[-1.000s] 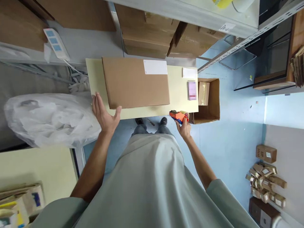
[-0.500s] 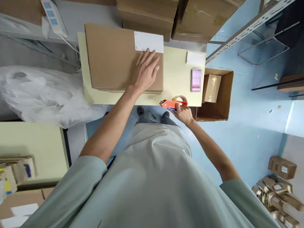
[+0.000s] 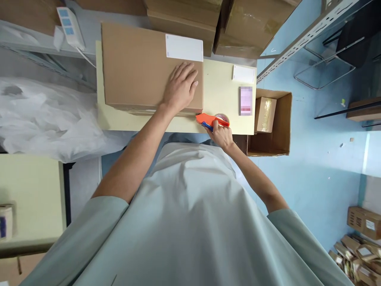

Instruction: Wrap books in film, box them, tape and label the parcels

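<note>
A flat brown cardboard box (image 3: 133, 67) with a white label (image 3: 183, 48) lies on a small pale yellow table (image 3: 218, 89). My left hand (image 3: 179, 87) rests flat on the box's right part, fingers spread. My right hand (image 3: 220, 134) grips an orange tape dispenser (image 3: 212, 120) with a roll of tape. Its nose touches the box's near right corner at the table's front edge.
A white card (image 3: 243, 74) and a pink packet (image 3: 245, 100) lie on the table's right side. An open carton (image 3: 272, 123) holding a small box stands on the blue floor to the right. Stacked cartons (image 3: 208, 20) fill the shelf behind. White plastic bags (image 3: 44, 115) are heaped at left.
My left hand went from the table's left edge onto the top of the box and now lies flat there. My right hand brought the tape dispenser left, up to the box's corner.
</note>
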`<action>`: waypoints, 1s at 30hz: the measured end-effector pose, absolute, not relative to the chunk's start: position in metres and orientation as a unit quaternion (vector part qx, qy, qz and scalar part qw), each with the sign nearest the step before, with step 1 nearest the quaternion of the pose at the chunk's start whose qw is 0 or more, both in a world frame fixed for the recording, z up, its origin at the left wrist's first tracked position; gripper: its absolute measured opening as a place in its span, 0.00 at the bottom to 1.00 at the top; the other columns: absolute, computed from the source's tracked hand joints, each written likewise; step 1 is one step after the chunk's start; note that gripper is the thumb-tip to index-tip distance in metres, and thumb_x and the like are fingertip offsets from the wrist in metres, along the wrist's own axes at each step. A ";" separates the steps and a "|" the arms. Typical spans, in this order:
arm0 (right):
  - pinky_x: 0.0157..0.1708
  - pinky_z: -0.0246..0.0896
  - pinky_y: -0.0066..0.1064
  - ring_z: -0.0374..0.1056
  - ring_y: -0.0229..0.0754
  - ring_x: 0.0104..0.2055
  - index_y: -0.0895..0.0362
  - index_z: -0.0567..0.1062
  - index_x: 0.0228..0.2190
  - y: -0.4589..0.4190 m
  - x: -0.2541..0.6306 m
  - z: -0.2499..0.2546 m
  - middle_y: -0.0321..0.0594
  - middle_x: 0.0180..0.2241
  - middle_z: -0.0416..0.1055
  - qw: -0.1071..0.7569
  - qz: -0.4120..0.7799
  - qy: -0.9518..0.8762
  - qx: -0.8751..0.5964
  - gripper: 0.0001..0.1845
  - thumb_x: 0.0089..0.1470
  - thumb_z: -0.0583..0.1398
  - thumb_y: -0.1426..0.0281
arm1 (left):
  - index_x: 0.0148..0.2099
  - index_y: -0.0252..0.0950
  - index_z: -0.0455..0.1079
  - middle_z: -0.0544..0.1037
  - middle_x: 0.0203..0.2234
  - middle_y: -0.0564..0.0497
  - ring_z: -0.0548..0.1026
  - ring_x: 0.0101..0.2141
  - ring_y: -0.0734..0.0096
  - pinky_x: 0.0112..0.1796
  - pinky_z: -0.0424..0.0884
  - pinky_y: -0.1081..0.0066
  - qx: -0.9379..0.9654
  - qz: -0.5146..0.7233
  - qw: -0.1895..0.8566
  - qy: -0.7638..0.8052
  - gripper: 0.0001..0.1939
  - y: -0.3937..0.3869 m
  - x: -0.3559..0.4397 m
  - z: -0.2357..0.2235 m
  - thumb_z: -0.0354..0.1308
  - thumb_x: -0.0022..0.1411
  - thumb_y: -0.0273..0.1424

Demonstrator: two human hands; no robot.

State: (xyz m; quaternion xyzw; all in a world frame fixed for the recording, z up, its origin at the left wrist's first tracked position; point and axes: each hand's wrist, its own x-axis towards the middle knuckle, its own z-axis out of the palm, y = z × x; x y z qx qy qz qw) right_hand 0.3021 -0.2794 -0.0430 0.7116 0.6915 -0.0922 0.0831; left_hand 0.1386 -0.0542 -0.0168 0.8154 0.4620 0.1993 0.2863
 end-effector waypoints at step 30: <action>0.44 0.72 0.41 0.81 0.55 0.43 0.69 0.73 0.59 -0.292 0.232 -0.019 0.62 0.41 0.82 0.071 -0.272 0.678 0.679 0.21 0.78 0.47 0.72 | 0.75 0.40 0.66 0.63 0.79 0.41 0.35 0.83 0.50 0.81 0.30 0.36 0.801 0.174 0.251 0.515 0.30 -0.018 0.215 -0.025 0.59 0.76 0.42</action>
